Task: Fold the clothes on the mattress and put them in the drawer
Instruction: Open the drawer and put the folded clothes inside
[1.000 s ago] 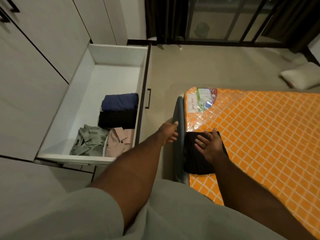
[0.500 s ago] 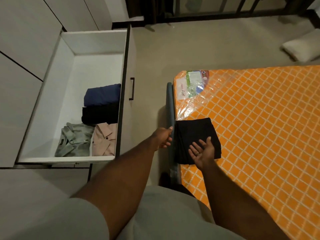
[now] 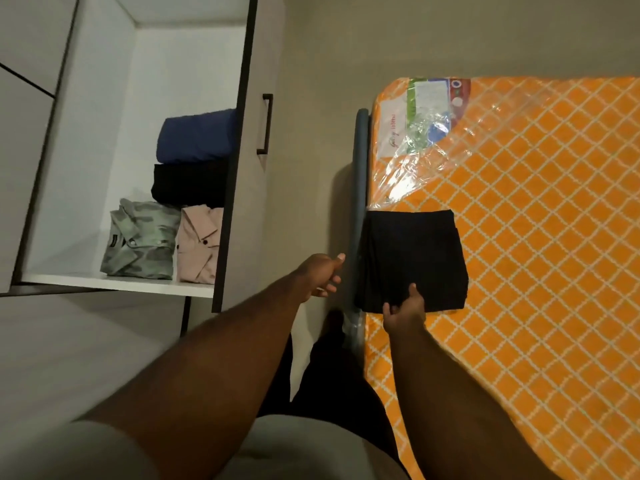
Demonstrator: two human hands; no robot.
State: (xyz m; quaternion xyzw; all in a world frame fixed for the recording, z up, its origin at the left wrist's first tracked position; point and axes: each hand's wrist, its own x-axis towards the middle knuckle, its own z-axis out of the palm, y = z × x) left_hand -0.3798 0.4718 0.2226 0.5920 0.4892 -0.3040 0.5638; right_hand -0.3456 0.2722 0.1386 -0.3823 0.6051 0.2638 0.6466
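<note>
Folded black garment on mattress; right grip pinches its near edge; left grip loosely curled, empty, beside.

**Cloth, film and laminate**

From my station, the folded black garment reads as matt cloth with no sheen. The mattress cover looks like quilted fabric, with glossy, crinkled plastic film over its corner. The drawer walls look like smooth white laminate, and its handle is dark and matt. The camouflage shirt and pink shirt are soft matt cloth.
</note>
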